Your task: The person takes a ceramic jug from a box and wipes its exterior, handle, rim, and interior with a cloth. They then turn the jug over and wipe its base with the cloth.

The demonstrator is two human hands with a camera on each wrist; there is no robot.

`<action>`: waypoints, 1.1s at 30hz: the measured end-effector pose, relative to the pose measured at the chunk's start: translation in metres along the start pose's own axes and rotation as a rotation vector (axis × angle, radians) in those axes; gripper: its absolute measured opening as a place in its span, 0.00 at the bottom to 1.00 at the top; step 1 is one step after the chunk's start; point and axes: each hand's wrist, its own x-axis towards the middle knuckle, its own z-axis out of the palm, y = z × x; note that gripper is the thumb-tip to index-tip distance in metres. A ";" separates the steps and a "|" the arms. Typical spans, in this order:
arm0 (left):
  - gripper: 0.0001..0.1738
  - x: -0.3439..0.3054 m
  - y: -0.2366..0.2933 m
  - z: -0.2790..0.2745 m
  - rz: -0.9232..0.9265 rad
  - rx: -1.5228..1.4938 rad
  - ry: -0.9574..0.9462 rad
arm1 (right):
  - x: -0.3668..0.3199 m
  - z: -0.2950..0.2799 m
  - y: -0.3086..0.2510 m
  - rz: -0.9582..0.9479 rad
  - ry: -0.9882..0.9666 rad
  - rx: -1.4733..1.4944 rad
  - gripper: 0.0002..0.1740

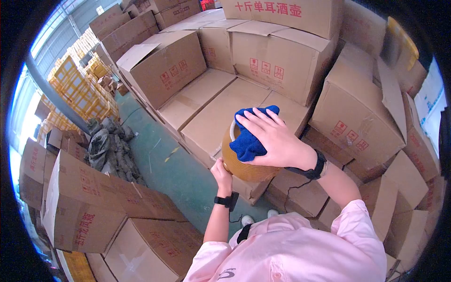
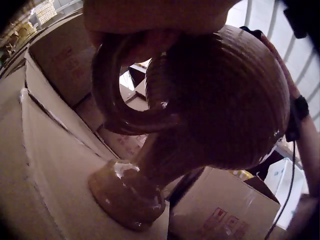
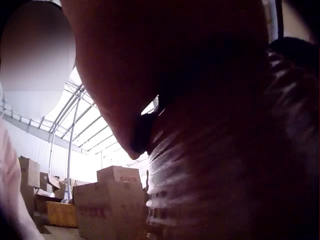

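Holding a ribbed, glazed brown jug (image 1: 249, 173) in front of a pink shirt (image 1: 300, 244), near the edge of stacked cardboard boxes (image 1: 211, 110). Gripped at its side near the loop handle (image 2: 106, 87) by the left hand (image 1: 221, 173), with fingers curled. In the left wrist view, narrows to a neck (image 2: 172, 152) with a flared end (image 2: 127, 195). Pressed from above through a blue cloth (image 1: 246, 143) by the open right hand (image 1: 270, 138), with fingers extended. Around both wrists, black bands (image 1: 227, 200). Farther out, to the left, green floor (image 1: 157, 145), dark bundled material (image 1: 110, 145) and yellow-and-white stacks (image 1: 77, 89). On several boxes, printed red markings.
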 end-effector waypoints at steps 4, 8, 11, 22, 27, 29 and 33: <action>0.25 0.000 0.008 -0.002 -0.041 0.026 -0.039 | 0.002 0.007 -0.002 -0.005 0.019 0.033 0.47; 0.26 -0.001 0.015 -0.003 0.015 0.082 -0.053 | -0.001 0.008 -0.002 -0.078 0.000 0.019 0.40; 0.26 0.000 0.017 -0.001 0.019 0.064 -0.059 | -0.005 0.006 0.000 -0.110 -0.048 0.118 0.37; 0.27 0.003 0.019 0.001 0.003 0.018 -0.060 | -0.014 -0.028 0.030 -0.261 -0.279 0.394 0.34; 0.27 0.004 0.032 0.003 0.074 0.122 -0.047 | -0.018 -0.047 0.038 -0.164 -0.286 0.372 0.26; 0.27 0.004 0.027 0.000 0.064 0.128 -0.083 | -0.021 -0.050 0.039 -0.078 -0.255 0.302 0.25; 0.28 0.004 0.024 0.001 0.100 0.138 -0.082 | -0.016 -0.051 0.033 0.079 -0.229 0.213 0.26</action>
